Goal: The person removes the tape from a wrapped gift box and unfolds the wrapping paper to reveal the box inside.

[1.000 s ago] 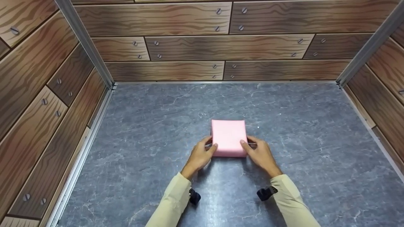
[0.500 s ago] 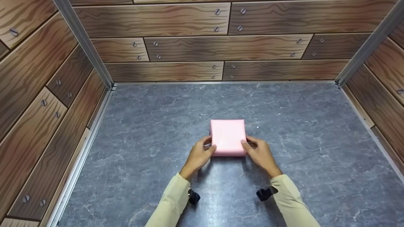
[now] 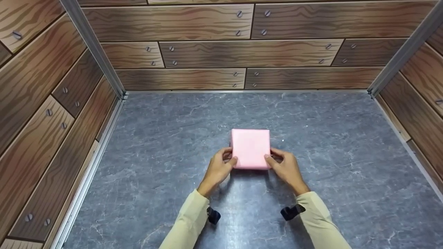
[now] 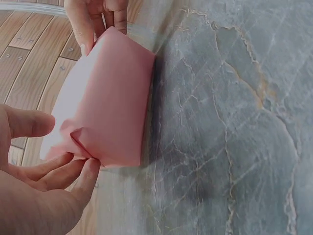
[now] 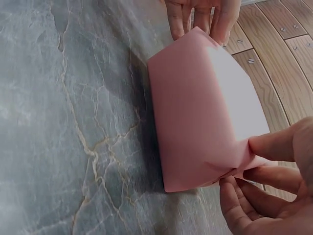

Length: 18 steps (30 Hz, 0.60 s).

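Note:
A box wrapped in pink paper [image 3: 251, 149] is between my two hands, over the grey marbled surface. My left hand [image 3: 218, 166] grips its left end, the thumb on the upper edge and the other fingers against the side. At the opposite end, my right hand [image 3: 285, 169] holds it the same way, thumb on top. In the left wrist view, folded paper flaps of the pink box [image 4: 102, 107] show beside the left fingertips. Creased paper also gathers at the right fingers on the pink box [image 5: 190, 107] in the right wrist view. The box's underside is hidden.
A grey marbled tabletop [image 3: 166, 138] spreads around the box. Wood-plank-patterned panels [image 3: 204, 53] stand at the back and on both sides, with metal rails at the corners. Black straps with small devices [image 3: 213, 216] sit on both wrists.
The box has shifted slightly away from me and tipped a little, so less of its near side shows in the head view. Both hands keep their hold at its ends.

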Motion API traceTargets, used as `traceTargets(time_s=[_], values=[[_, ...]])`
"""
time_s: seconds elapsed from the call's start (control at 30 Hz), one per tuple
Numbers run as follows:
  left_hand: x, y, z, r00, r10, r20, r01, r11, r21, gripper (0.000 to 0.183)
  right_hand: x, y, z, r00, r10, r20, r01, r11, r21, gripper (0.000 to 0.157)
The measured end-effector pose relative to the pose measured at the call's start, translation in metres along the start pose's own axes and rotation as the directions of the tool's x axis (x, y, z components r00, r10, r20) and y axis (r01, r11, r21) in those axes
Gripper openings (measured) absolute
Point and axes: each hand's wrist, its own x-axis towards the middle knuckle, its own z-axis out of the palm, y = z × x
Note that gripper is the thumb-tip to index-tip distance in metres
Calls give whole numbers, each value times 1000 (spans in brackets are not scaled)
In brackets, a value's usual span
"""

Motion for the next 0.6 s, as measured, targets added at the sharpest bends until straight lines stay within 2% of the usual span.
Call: traceTargets(time_s=[0.23, 0.37, 0.6], values=[[-1, 2, 0, 1000, -10, -20, 9, 999, -35, 43, 2, -3, 0, 1000, 11, -19, -10, 999, 42, 38], [0, 3, 1, 999, 12, -42, -14, 999, -41, 48, 2, -8, 0, 1000, 18, -21, -16, 998, 62, 37], [0, 5, -2, 999, 34, -18, -35, 999, -28, 52, 4, -6, 1, 998, 52, -39, -47, 992, 115, 32]])
